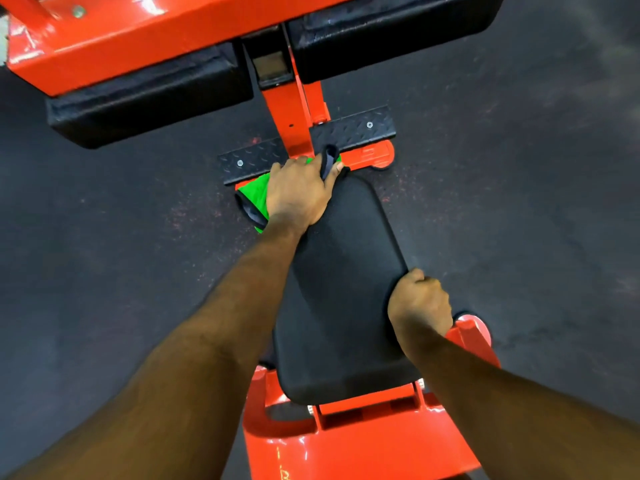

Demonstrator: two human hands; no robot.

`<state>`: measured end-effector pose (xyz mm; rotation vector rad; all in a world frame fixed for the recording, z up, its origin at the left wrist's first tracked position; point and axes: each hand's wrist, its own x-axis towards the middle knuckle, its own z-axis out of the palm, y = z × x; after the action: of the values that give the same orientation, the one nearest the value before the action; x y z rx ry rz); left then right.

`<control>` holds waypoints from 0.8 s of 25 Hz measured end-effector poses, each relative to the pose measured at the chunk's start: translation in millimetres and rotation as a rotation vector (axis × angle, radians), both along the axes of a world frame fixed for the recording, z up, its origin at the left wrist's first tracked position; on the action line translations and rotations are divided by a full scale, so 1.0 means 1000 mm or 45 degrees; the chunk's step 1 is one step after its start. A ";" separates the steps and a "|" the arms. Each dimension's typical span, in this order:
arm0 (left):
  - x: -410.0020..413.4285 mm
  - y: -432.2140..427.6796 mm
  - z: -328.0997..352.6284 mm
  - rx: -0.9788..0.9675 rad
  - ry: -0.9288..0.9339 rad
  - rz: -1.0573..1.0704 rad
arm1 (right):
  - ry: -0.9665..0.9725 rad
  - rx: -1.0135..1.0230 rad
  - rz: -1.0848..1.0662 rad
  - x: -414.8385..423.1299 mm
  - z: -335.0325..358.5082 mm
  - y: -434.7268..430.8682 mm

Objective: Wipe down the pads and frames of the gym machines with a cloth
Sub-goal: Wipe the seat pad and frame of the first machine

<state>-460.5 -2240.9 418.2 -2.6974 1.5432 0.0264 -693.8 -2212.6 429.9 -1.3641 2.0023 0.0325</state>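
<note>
Currently the green cloth (pixel 251 195) lies bunched at the far left corner of the black seat pad (pixel 343 271), held under the left hand (pixel 299 194), whose fingers curl over it while the thumb pinches a dark fold of it upward. At the pad's right edge the right hand (pixel 420 303) grips the cushion, fingers wrapped under its rim. Beyond the pad's far end a black footplate (pixel 349 128) crosses the orange frame (pixel 346 441), and the dark floor (pixel 519 202) surrounds it.
</note>
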 end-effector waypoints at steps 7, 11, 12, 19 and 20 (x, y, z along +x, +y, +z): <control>-0.012 -0.009 0.008 -0.084 0.085 -0.002 | -0.012 -0.047 -0.035 0.001 0.000 0.000; -0.048 0.007 -0.001 -0.099 0.081 -0.211 | -0.004 -0.055 -0.038 -0.001 0.001 0.002; -0.042 0.007 0.000 -0.078 0.071 -0.269 | -0.009 -0.057 -0.044 0.000 0.001 0.002; -0.024 -0.044 0.013 0.158 0.373 0.017 | 0.009 -0.029 -0.041 -0.001 -0.005 -0.001; -0.031 -0.040 0.011 0.108 0.295 -0.062 | 0.013 -0.034 -0.028 -0.001 -0.006 -0.001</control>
<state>-491.6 -2280.5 429.2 -2.6679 1.6220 0.4077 -695.2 -2213.4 423.6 -1.3608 2.0330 0.0024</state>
